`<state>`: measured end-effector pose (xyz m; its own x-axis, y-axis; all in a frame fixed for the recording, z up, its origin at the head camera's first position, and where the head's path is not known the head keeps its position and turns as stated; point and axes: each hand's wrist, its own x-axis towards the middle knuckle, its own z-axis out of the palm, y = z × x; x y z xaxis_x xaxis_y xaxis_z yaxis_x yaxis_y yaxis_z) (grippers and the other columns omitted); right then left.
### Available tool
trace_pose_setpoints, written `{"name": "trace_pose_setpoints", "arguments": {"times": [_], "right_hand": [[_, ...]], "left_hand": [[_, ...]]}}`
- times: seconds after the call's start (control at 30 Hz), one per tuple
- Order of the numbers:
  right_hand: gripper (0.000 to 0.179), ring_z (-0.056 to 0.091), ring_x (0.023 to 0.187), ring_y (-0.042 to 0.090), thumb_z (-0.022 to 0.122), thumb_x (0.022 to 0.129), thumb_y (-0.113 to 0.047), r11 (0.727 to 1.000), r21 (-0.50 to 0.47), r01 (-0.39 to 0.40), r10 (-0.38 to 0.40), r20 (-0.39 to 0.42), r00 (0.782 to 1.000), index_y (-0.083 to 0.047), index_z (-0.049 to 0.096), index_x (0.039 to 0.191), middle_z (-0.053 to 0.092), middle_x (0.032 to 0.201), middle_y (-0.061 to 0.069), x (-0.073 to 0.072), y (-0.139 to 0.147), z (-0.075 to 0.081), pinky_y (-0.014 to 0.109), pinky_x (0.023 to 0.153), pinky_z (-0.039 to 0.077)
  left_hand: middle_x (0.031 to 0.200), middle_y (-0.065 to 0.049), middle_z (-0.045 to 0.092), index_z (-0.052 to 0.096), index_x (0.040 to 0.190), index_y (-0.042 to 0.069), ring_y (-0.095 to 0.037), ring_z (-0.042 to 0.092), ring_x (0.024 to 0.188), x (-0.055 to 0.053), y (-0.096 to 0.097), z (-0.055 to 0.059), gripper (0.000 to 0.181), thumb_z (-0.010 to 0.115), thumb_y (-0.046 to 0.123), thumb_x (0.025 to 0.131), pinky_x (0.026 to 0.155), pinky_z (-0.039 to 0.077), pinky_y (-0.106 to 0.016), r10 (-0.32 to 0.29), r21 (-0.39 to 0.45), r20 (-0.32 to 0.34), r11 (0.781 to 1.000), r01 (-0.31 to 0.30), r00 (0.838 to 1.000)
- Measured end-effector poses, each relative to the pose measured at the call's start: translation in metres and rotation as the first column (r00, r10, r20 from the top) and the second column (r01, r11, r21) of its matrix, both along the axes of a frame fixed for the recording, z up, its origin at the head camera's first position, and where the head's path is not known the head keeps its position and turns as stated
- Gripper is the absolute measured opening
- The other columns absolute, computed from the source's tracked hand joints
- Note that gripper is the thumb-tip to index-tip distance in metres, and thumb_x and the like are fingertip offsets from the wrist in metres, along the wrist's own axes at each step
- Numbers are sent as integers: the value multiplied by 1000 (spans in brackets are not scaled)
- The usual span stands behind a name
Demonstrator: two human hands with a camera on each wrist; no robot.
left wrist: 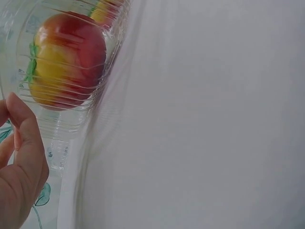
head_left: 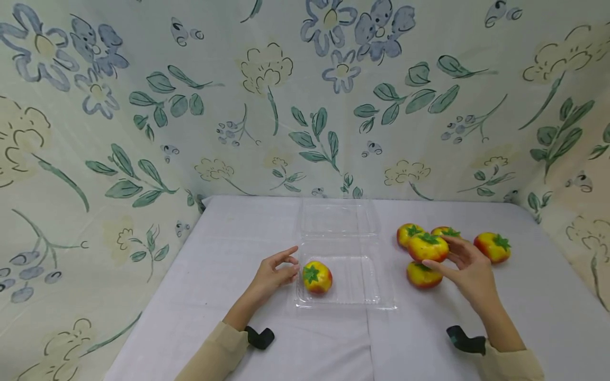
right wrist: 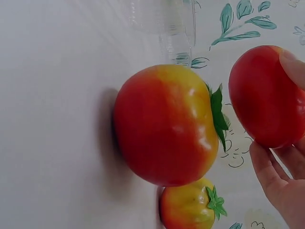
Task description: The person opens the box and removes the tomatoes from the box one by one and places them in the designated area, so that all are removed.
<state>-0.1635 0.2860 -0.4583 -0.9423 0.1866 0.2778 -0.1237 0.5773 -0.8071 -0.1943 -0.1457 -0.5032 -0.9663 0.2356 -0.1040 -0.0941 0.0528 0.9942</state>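
Note:
A clear plastic clamshell box (head_left: 348, 304) lies with its lid folded back, and one red-and-yellow persimmon (head_left: 317, 277) with a green leafy top sits at its left side. My left hand (head_left: 271, 275) is at the box's left rim, fingers loosely bent and thumb near the edge. In the left wrist view, that persimmon (left wrist: 69, 62) shows through the ribbed box wall. My right hand (head_left: 472, 272) grips another persimmon (head_left: 428, 247) between thumb and fingers, above the loose ones. In the right wrist view, the held persimmon (right wrist: 267, 98) shows its red underside.
Right of the box, several more persimmons stand on the white cloth: a near one (head_left: 424, 275), a back left one (head_left: 409, 234), a partly hidden one (head_left: 445, 231) and a right one (head_left: 492, 247). A flower-patterned curtain (head_left: 286, 106) hangs behind the table.

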Motion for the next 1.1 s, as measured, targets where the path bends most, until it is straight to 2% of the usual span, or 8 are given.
{"name": "trace_pose_setpoints", "arguments": {"times": [0.13, 0.37, 0.63, 0.9, 1.1], "right_hand": [[70, 50, 121, 38, 82, 84, -23, 999, -5, 35, -35, 28, 999, 1, 48, 141, 49, 139, 23, 1, 6, -2, 6, 87, 44], [74, 48, 124, 39, 82, 85, -24, 998, -15, 67, -66, 53, 996, 2, 46, 144, 47, 141, 25, 1, 18, -6, 6, 88, 43], [75, 46, 130, 34, 80, 86, -29, 994, -33, 107, -104, 93, 990, -2, 45, 147, 44, 145, 24, 3, 32, -11, 4, 88, 42], [73, 51, 128, 20, 79, 87, -29, 990, -56, 128, -121, 117, 986, -4, 46, 147, 44, 149, 20, 5, 45, -17, 6, 86, 45], [76, 49, 129, 25, 78, 87, -33, 984, -61, 167, -156, 158, 975, -6, 44, 149, 44, 149, 21, 6, 49, -19, 6, 86, 45]], "left_hand": [[113, -12, 57, 49, 147, 5, -15, 61, 79, 0, 0, -1, 57, 70, 9, 94, 76, 59, -25, -3, 8, 2, 1000, 3, 1000], [113, -12, 57, 50, 146, 7, -15, 61, 78, -1, 0, 0, 57, 71, 11, 93, 76, 58, -24, -4, -6, 4, 1000, 4, 1000], [112, -12, 57, 51, 146, 7, -15, 60, 77, 0, 0, -1, 56, 71, 11, 94, 75, 58, -22, -4, -20, -7, 1000, 4, 1000], [112, -13, 58, 51, 146, 7, -15, 61, 78, -2, 0, -3, 56, 71, 12, 93, 75, 58, -23, -7, -17, -7, 1000, 7, 1000], [112, -13, 57, 51, 146, 7, -14, 61, 78, -1, 0, -2, 56, 72, 10, 93, 76, 58, -23, -3, -8, 0, 1000, 3, 1000]]}}
